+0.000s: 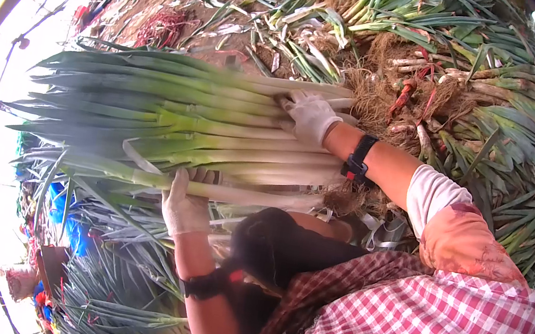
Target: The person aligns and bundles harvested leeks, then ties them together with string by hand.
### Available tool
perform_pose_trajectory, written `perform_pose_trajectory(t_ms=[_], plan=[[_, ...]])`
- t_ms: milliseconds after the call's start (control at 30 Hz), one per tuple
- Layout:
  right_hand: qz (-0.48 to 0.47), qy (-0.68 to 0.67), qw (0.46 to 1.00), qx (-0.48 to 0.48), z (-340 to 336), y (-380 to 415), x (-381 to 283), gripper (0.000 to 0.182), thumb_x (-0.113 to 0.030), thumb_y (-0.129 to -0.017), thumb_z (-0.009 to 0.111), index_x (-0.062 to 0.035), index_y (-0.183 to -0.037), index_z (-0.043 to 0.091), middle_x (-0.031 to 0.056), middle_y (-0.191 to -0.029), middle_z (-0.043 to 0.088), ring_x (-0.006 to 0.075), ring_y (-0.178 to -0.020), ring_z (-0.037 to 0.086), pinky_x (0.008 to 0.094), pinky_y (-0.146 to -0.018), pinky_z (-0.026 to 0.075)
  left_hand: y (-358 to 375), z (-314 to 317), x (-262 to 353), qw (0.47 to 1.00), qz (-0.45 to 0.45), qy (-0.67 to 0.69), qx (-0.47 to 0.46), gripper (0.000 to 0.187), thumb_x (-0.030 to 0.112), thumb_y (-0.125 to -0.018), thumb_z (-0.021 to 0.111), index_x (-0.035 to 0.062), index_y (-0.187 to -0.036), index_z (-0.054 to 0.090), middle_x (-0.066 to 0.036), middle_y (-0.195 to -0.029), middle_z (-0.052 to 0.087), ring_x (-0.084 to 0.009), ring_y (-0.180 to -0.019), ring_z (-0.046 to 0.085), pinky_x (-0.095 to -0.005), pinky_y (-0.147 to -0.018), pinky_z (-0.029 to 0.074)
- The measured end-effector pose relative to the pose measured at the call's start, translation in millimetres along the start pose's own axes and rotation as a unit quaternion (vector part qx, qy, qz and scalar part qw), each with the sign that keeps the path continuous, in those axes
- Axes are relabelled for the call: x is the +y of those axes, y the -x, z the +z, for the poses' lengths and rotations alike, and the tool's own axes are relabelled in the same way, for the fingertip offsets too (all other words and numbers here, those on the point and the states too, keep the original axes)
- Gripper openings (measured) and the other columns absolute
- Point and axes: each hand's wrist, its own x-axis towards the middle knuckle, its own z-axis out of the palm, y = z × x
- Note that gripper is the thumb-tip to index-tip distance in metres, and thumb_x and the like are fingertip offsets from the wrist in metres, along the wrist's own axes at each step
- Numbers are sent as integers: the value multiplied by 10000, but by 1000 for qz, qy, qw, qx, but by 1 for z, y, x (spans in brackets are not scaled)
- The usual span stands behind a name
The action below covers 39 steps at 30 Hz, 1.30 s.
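Green and white, a row of leeks (pixel 219 119) lay side by side before a seated or crouching worker, leaf tops fanned one way and roots the other. Just beside it, a single leek (pixel 256 198) ran nearly parallel, clasped around the shank by the pale-gloved left hand (pixel 184 213), thumb on one side and fingers on the other. The right hand (pixel 312 118), gloved alike, lay across the row's white shanks near the root end; whether it clamped them or merely pressed could not be told.

One leek looked light, the full row likely weighty. Shanks appeared firm and smooth, perhaps slick if damp; the long leaves seemed limp and apt to crease or tear, making the white length above the roots the surer hold.

Shaggy roots (pixel 391 68) and red ties (pixel 402 96) showed beyond the right hand, beside heaped leeks (pixel 516 147). More leeks (pixel 119 276) spread past the left arm, near blue material (pixel 71 225). Checked red-and-white clothing (pixel 409 324) covered the worker.
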Motion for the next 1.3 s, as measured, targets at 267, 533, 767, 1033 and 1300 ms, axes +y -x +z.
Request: perform_pose_trajectory(t_ms=[267, 533, 767, 1033, 1300], plan=[[12, 11, 1000, -6, -2, 1, 4, 525, -430, -868, 464, -50, -1229, 497, 171, -1215, 471, 332, -1112, 465, 407, -935, 374, 1, 8, -4, 1000, 17, -1, 9, 147, 104, -884, 533, 8, -995, 536, -88, -903, 583, -242, -866, 581, -427, -830, 493], [-23, 57, 998, -19, -23, 5, -9, 503, -320, -858, 511, -17, -1251, 428, 174, -1184, 479, 333, -1108, 470, 414, -932, 396, -4, 5, -6, 1000, 18, 21, -8, 176, 95, -869, 550, -19, -1000, 522, -128, -908, 565, -282, -870, 570, -457, -846, 487], [-45, -172, 973, -149, -48, 111, -85, 523, -372, -814, 568, -77, -1235, 472, 184, -1029, 581, 363, -954, 569, 429, -806, 470, 6, 11, 4, 998, 55, 30, -19, 218, 133, -871, 570, -26, -1001, 498, -135, -917, 563, -302, -892, 574, -482, -853, 490], [2, -137, 982, -127, -28, 101, -40, 417, -385, -839, 528, -65, -1107, 545, 144, -978, 610, 302, -942, 587, 401, -807, 461, -12, 3, 13, 996, 59, 35, -48, 290, 220, -868, 595, 10, -1041, 496, -131, -1000, 567, -277, -919, 576, -429, -838, 493], [-13, -78, 995, -61, -18, 97, -20, 399, -399, -849, 509, -51, -1036, 558, 168, -935, 619, 328, -913, 584, 410, -786, 455, -30, 1, 9, 981, 52, -168, 77, 469, 318, -810, 662, 68, -1163, 481, -76, -1047, 562, -202, -838, 595, -320, -689, 516]])
